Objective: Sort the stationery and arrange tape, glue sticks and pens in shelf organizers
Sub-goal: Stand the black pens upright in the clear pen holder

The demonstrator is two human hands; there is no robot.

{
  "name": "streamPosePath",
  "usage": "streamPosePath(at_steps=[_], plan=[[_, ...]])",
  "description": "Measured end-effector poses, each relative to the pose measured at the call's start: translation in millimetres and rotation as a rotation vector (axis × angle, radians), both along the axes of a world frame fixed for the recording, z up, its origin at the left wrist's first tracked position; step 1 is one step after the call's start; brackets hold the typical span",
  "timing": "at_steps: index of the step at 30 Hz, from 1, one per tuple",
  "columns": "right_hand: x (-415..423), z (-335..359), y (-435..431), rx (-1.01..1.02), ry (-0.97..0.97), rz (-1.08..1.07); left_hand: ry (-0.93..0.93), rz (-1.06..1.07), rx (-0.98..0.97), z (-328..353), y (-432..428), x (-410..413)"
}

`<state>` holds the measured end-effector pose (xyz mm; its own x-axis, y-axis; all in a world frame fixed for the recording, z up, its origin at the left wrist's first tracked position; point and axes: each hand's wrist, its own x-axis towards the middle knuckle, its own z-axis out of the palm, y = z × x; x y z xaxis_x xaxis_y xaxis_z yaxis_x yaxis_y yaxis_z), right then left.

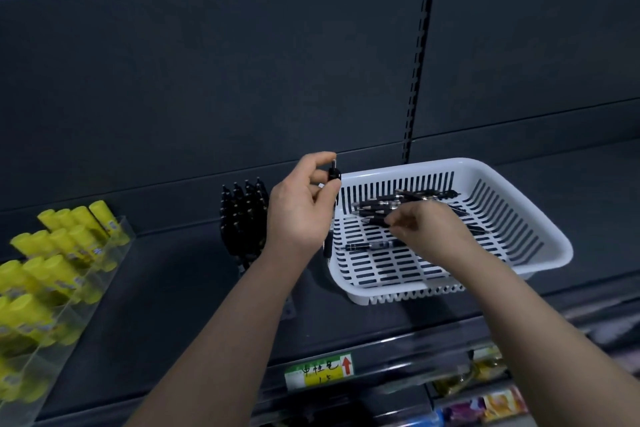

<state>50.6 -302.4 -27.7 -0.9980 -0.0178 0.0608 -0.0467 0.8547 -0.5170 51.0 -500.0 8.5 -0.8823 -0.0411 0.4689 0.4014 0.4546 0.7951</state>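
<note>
the left hand (301, 204) pinches a black pen (334, 174) upright by its upper barrel, just left of the white slotted basket (540, 218). the right hand (422, 225) curls onto the loose pens (398, 203) inside, seemingly pinching one. these look light, stiff and smooth, so likely to roll; mid-barrel seems the surest hold. standing pens (242, 211) wait nearby.

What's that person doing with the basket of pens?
A person is sorting pens on a shop shelf. The left hand holds one black pen upright beside the white basket. The right hand reaches into the basket and pinches one of the loose pens lying there. Other pens already stand in a bunch to the left, and yellow glue sticks fill a clear holder further left.
</note>
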Motion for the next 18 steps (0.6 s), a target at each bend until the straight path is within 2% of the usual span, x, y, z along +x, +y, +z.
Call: streamPosePath(at_steps=[6, 12, 15, 18], plan=[[-20.8, -5.4, -10.2, 0.107, -0.046, 0.103, -0.012, 0.045, -0.09, 1.6, 8.6, -6.3], [-42.7, -16.7, -36.6, 0.391, -0.208, 0.374, -0.098, 0.135, -0.11, 0.9, 9.6, -6.5], [-46.3, -21.7, -40.1, 0.504, -0.184, 0.432, -0.155, 0.179, -0.077, 3.3, 5.5, -6.2], [-43.0, -18.9, -39.0, 0.509, -0.086, 0.443, -0.137, 0.202, -0.056, 6.7, -3.3, -2.8]])
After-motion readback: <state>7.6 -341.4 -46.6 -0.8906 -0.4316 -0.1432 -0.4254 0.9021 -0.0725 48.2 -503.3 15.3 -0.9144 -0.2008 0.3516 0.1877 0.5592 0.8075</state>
